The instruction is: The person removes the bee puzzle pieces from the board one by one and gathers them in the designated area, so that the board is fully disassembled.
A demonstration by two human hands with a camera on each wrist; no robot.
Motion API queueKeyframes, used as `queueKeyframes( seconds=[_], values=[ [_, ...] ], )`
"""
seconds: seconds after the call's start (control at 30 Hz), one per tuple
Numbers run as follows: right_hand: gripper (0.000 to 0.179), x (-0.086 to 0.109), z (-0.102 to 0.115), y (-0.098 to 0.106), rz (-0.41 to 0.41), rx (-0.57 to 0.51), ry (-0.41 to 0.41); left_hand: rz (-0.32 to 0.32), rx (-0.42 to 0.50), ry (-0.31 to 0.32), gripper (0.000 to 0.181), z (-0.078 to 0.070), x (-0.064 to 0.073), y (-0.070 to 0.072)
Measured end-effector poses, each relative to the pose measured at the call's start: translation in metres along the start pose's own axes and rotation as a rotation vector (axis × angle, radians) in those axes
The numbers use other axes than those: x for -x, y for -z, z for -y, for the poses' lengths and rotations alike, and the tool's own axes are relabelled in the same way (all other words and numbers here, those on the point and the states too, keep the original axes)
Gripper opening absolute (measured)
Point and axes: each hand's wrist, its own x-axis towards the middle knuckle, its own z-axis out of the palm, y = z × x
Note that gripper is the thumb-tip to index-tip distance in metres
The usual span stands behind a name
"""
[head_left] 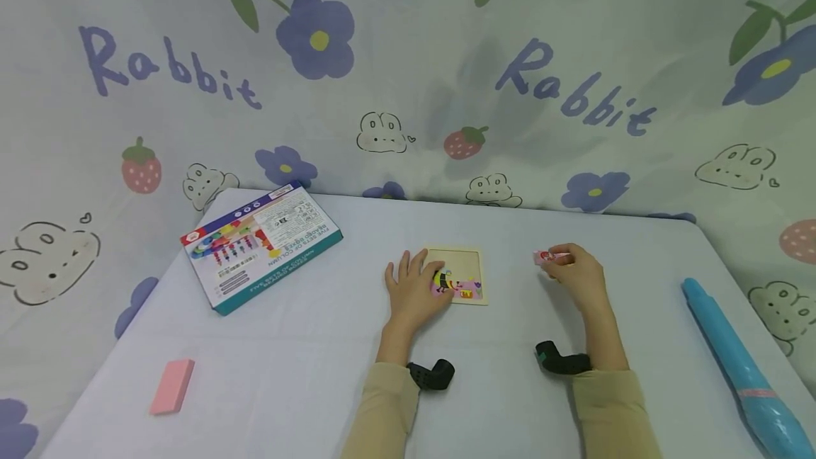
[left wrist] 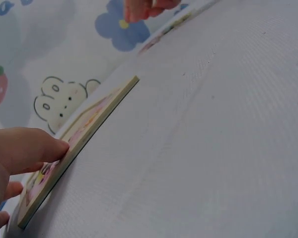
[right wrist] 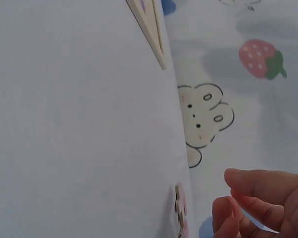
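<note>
We see the nearer right hand (head_left: 579, 278), fingers slightly parted and holding nothing, above the pink piece (head_left: 541, 257), whose visible length points toward nine o'clock; the left hand (head_left: 413, 296), fingers spread, touches the puzzle board (head_left: 460, 259).

We see a shallow, square wooden board (head_left: 462, 262) lying flat at the centre of the head view, its rim pale. Printed pieces (head_left: 468, 289) fill its lower part — pink ground, a black-and-yellow striped figure, a small yellow-orange patch — while the upper part shows bare wood. The left hand (head_left: 413, 294) touches it, thumb on the near rim, partly covering its left side. Right of centre, we find a small pink-and-red piece (head_left: 541, 257) on the table, just beside the right hand's (head_left: 579, 278) fingertips; the wrist views show it apart from them.
</note>
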Motion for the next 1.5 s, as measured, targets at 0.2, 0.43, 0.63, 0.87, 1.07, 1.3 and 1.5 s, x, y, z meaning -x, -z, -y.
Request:
queueKeyframes(
  seconds=[0.2,0.43,0.63,0.87,1.07,1.3,1.5],
  values=[
    [0.036,-0.003,0.017,-0.026,0.061,0.011,0.024,-0.004,0.011,-0.006,0.052,0.001,0.0,0.001],
    [0.033,0.0,0.043,-0.059,0.16,0.04,0.048,-0.002,0.018,0.005,0.053,0.002,-0.001,0.0],
    [0.029,0.003,0.056,-0.08,0.238,0.017,0.171,0.0,0.031,0.008,0.049,0.0,-0.001,0.002],
    [0.028,0.003,0.064,-0.096,0.311,0.012,0.197,0.009,0.075,0.019,0.05,0.001,-0.001,0.006],
    [0.028,0.004,0.071,-0.102,0.339,0.017,0.255,0.014,0.108,0.025,0.056,0.002,-0.001,0.007],
    [0.035,0.002,0.073,-0.108,0.359,0.059,0.311,0.015,0.134,0.032,0.057,0.003,-0.002,0.008],
    [0.047,0.001,0.074,-0.111,0.406,0.107,0.358,0.033,0.162,0.065,0.062,0.003,-0.003,0.01]
  ],
)
